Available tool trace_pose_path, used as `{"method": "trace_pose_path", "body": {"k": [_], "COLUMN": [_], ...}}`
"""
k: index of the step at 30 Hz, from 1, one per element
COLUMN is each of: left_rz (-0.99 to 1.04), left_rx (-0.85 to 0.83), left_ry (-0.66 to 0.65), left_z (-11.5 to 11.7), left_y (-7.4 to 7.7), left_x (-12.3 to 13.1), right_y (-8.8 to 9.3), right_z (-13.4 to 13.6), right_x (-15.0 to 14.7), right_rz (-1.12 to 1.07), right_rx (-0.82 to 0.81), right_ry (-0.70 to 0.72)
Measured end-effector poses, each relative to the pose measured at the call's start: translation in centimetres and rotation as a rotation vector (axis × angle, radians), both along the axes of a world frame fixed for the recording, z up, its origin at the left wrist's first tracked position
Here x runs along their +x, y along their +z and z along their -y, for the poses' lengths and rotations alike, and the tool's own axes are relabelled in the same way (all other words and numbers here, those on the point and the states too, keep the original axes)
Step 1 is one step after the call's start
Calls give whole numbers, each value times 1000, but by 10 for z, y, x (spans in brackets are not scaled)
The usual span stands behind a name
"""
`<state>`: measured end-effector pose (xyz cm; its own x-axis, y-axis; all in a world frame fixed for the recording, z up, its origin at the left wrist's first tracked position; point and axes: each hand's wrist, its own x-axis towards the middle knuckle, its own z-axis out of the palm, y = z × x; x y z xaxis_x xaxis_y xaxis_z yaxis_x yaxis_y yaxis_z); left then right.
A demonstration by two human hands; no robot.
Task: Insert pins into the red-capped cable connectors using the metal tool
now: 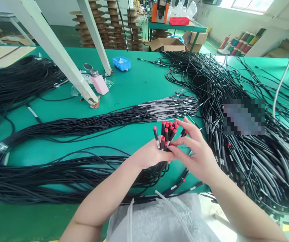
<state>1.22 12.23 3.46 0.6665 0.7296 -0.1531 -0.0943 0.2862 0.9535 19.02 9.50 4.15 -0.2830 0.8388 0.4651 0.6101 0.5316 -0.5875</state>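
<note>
My left hand [152, 155] is wrapped round a bunch of black cables, whose red-capped ends [166, 131] stick up above the fist with white labels on some. Close against its right side, my right hand [199, 153] pinches at a cable end at the bunch's edge; its fingertips partly hide what they grip. Behind the hands lies a long bundle of black cables [104, 119] with grey ribbed sleeves [161, 109] at its right end. More looped black cables [66, 173] run below and left of my left forearm.
A big heap of black cables [210, 84] covers the table's right side. Another cable pile [15, 82] lies at the left. White metal posts [66, 57] stand on the green table [139, 79], near a pink bottle [99, 83] and a blue bin [121, 64]. A pixelated patch hides part of the right heap.
</note>
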Motion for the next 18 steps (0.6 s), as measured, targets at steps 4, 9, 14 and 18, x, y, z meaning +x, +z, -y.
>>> {"method": "trace_pose_path", "body": {"k": [4,9,14,18], "left_rz": [-2,25,-89,-135], "left_rx": [-8,-3,78,97], "left_ry": [-73,-59,2,-18], "left_z": [0,-1,-1,-2], "left_y": [4,2,0,0], "left_x": [-3,-1,2,1], "right_y": [5,11,8,3], "right_z": [-5,-2,5,5], "right_x": [8,4,-12,-15], "right_rz": [-194,-139,41,-25], "right_rx": [-58,41,88,37], "right_ry": [-64,-45,1,-15]}}
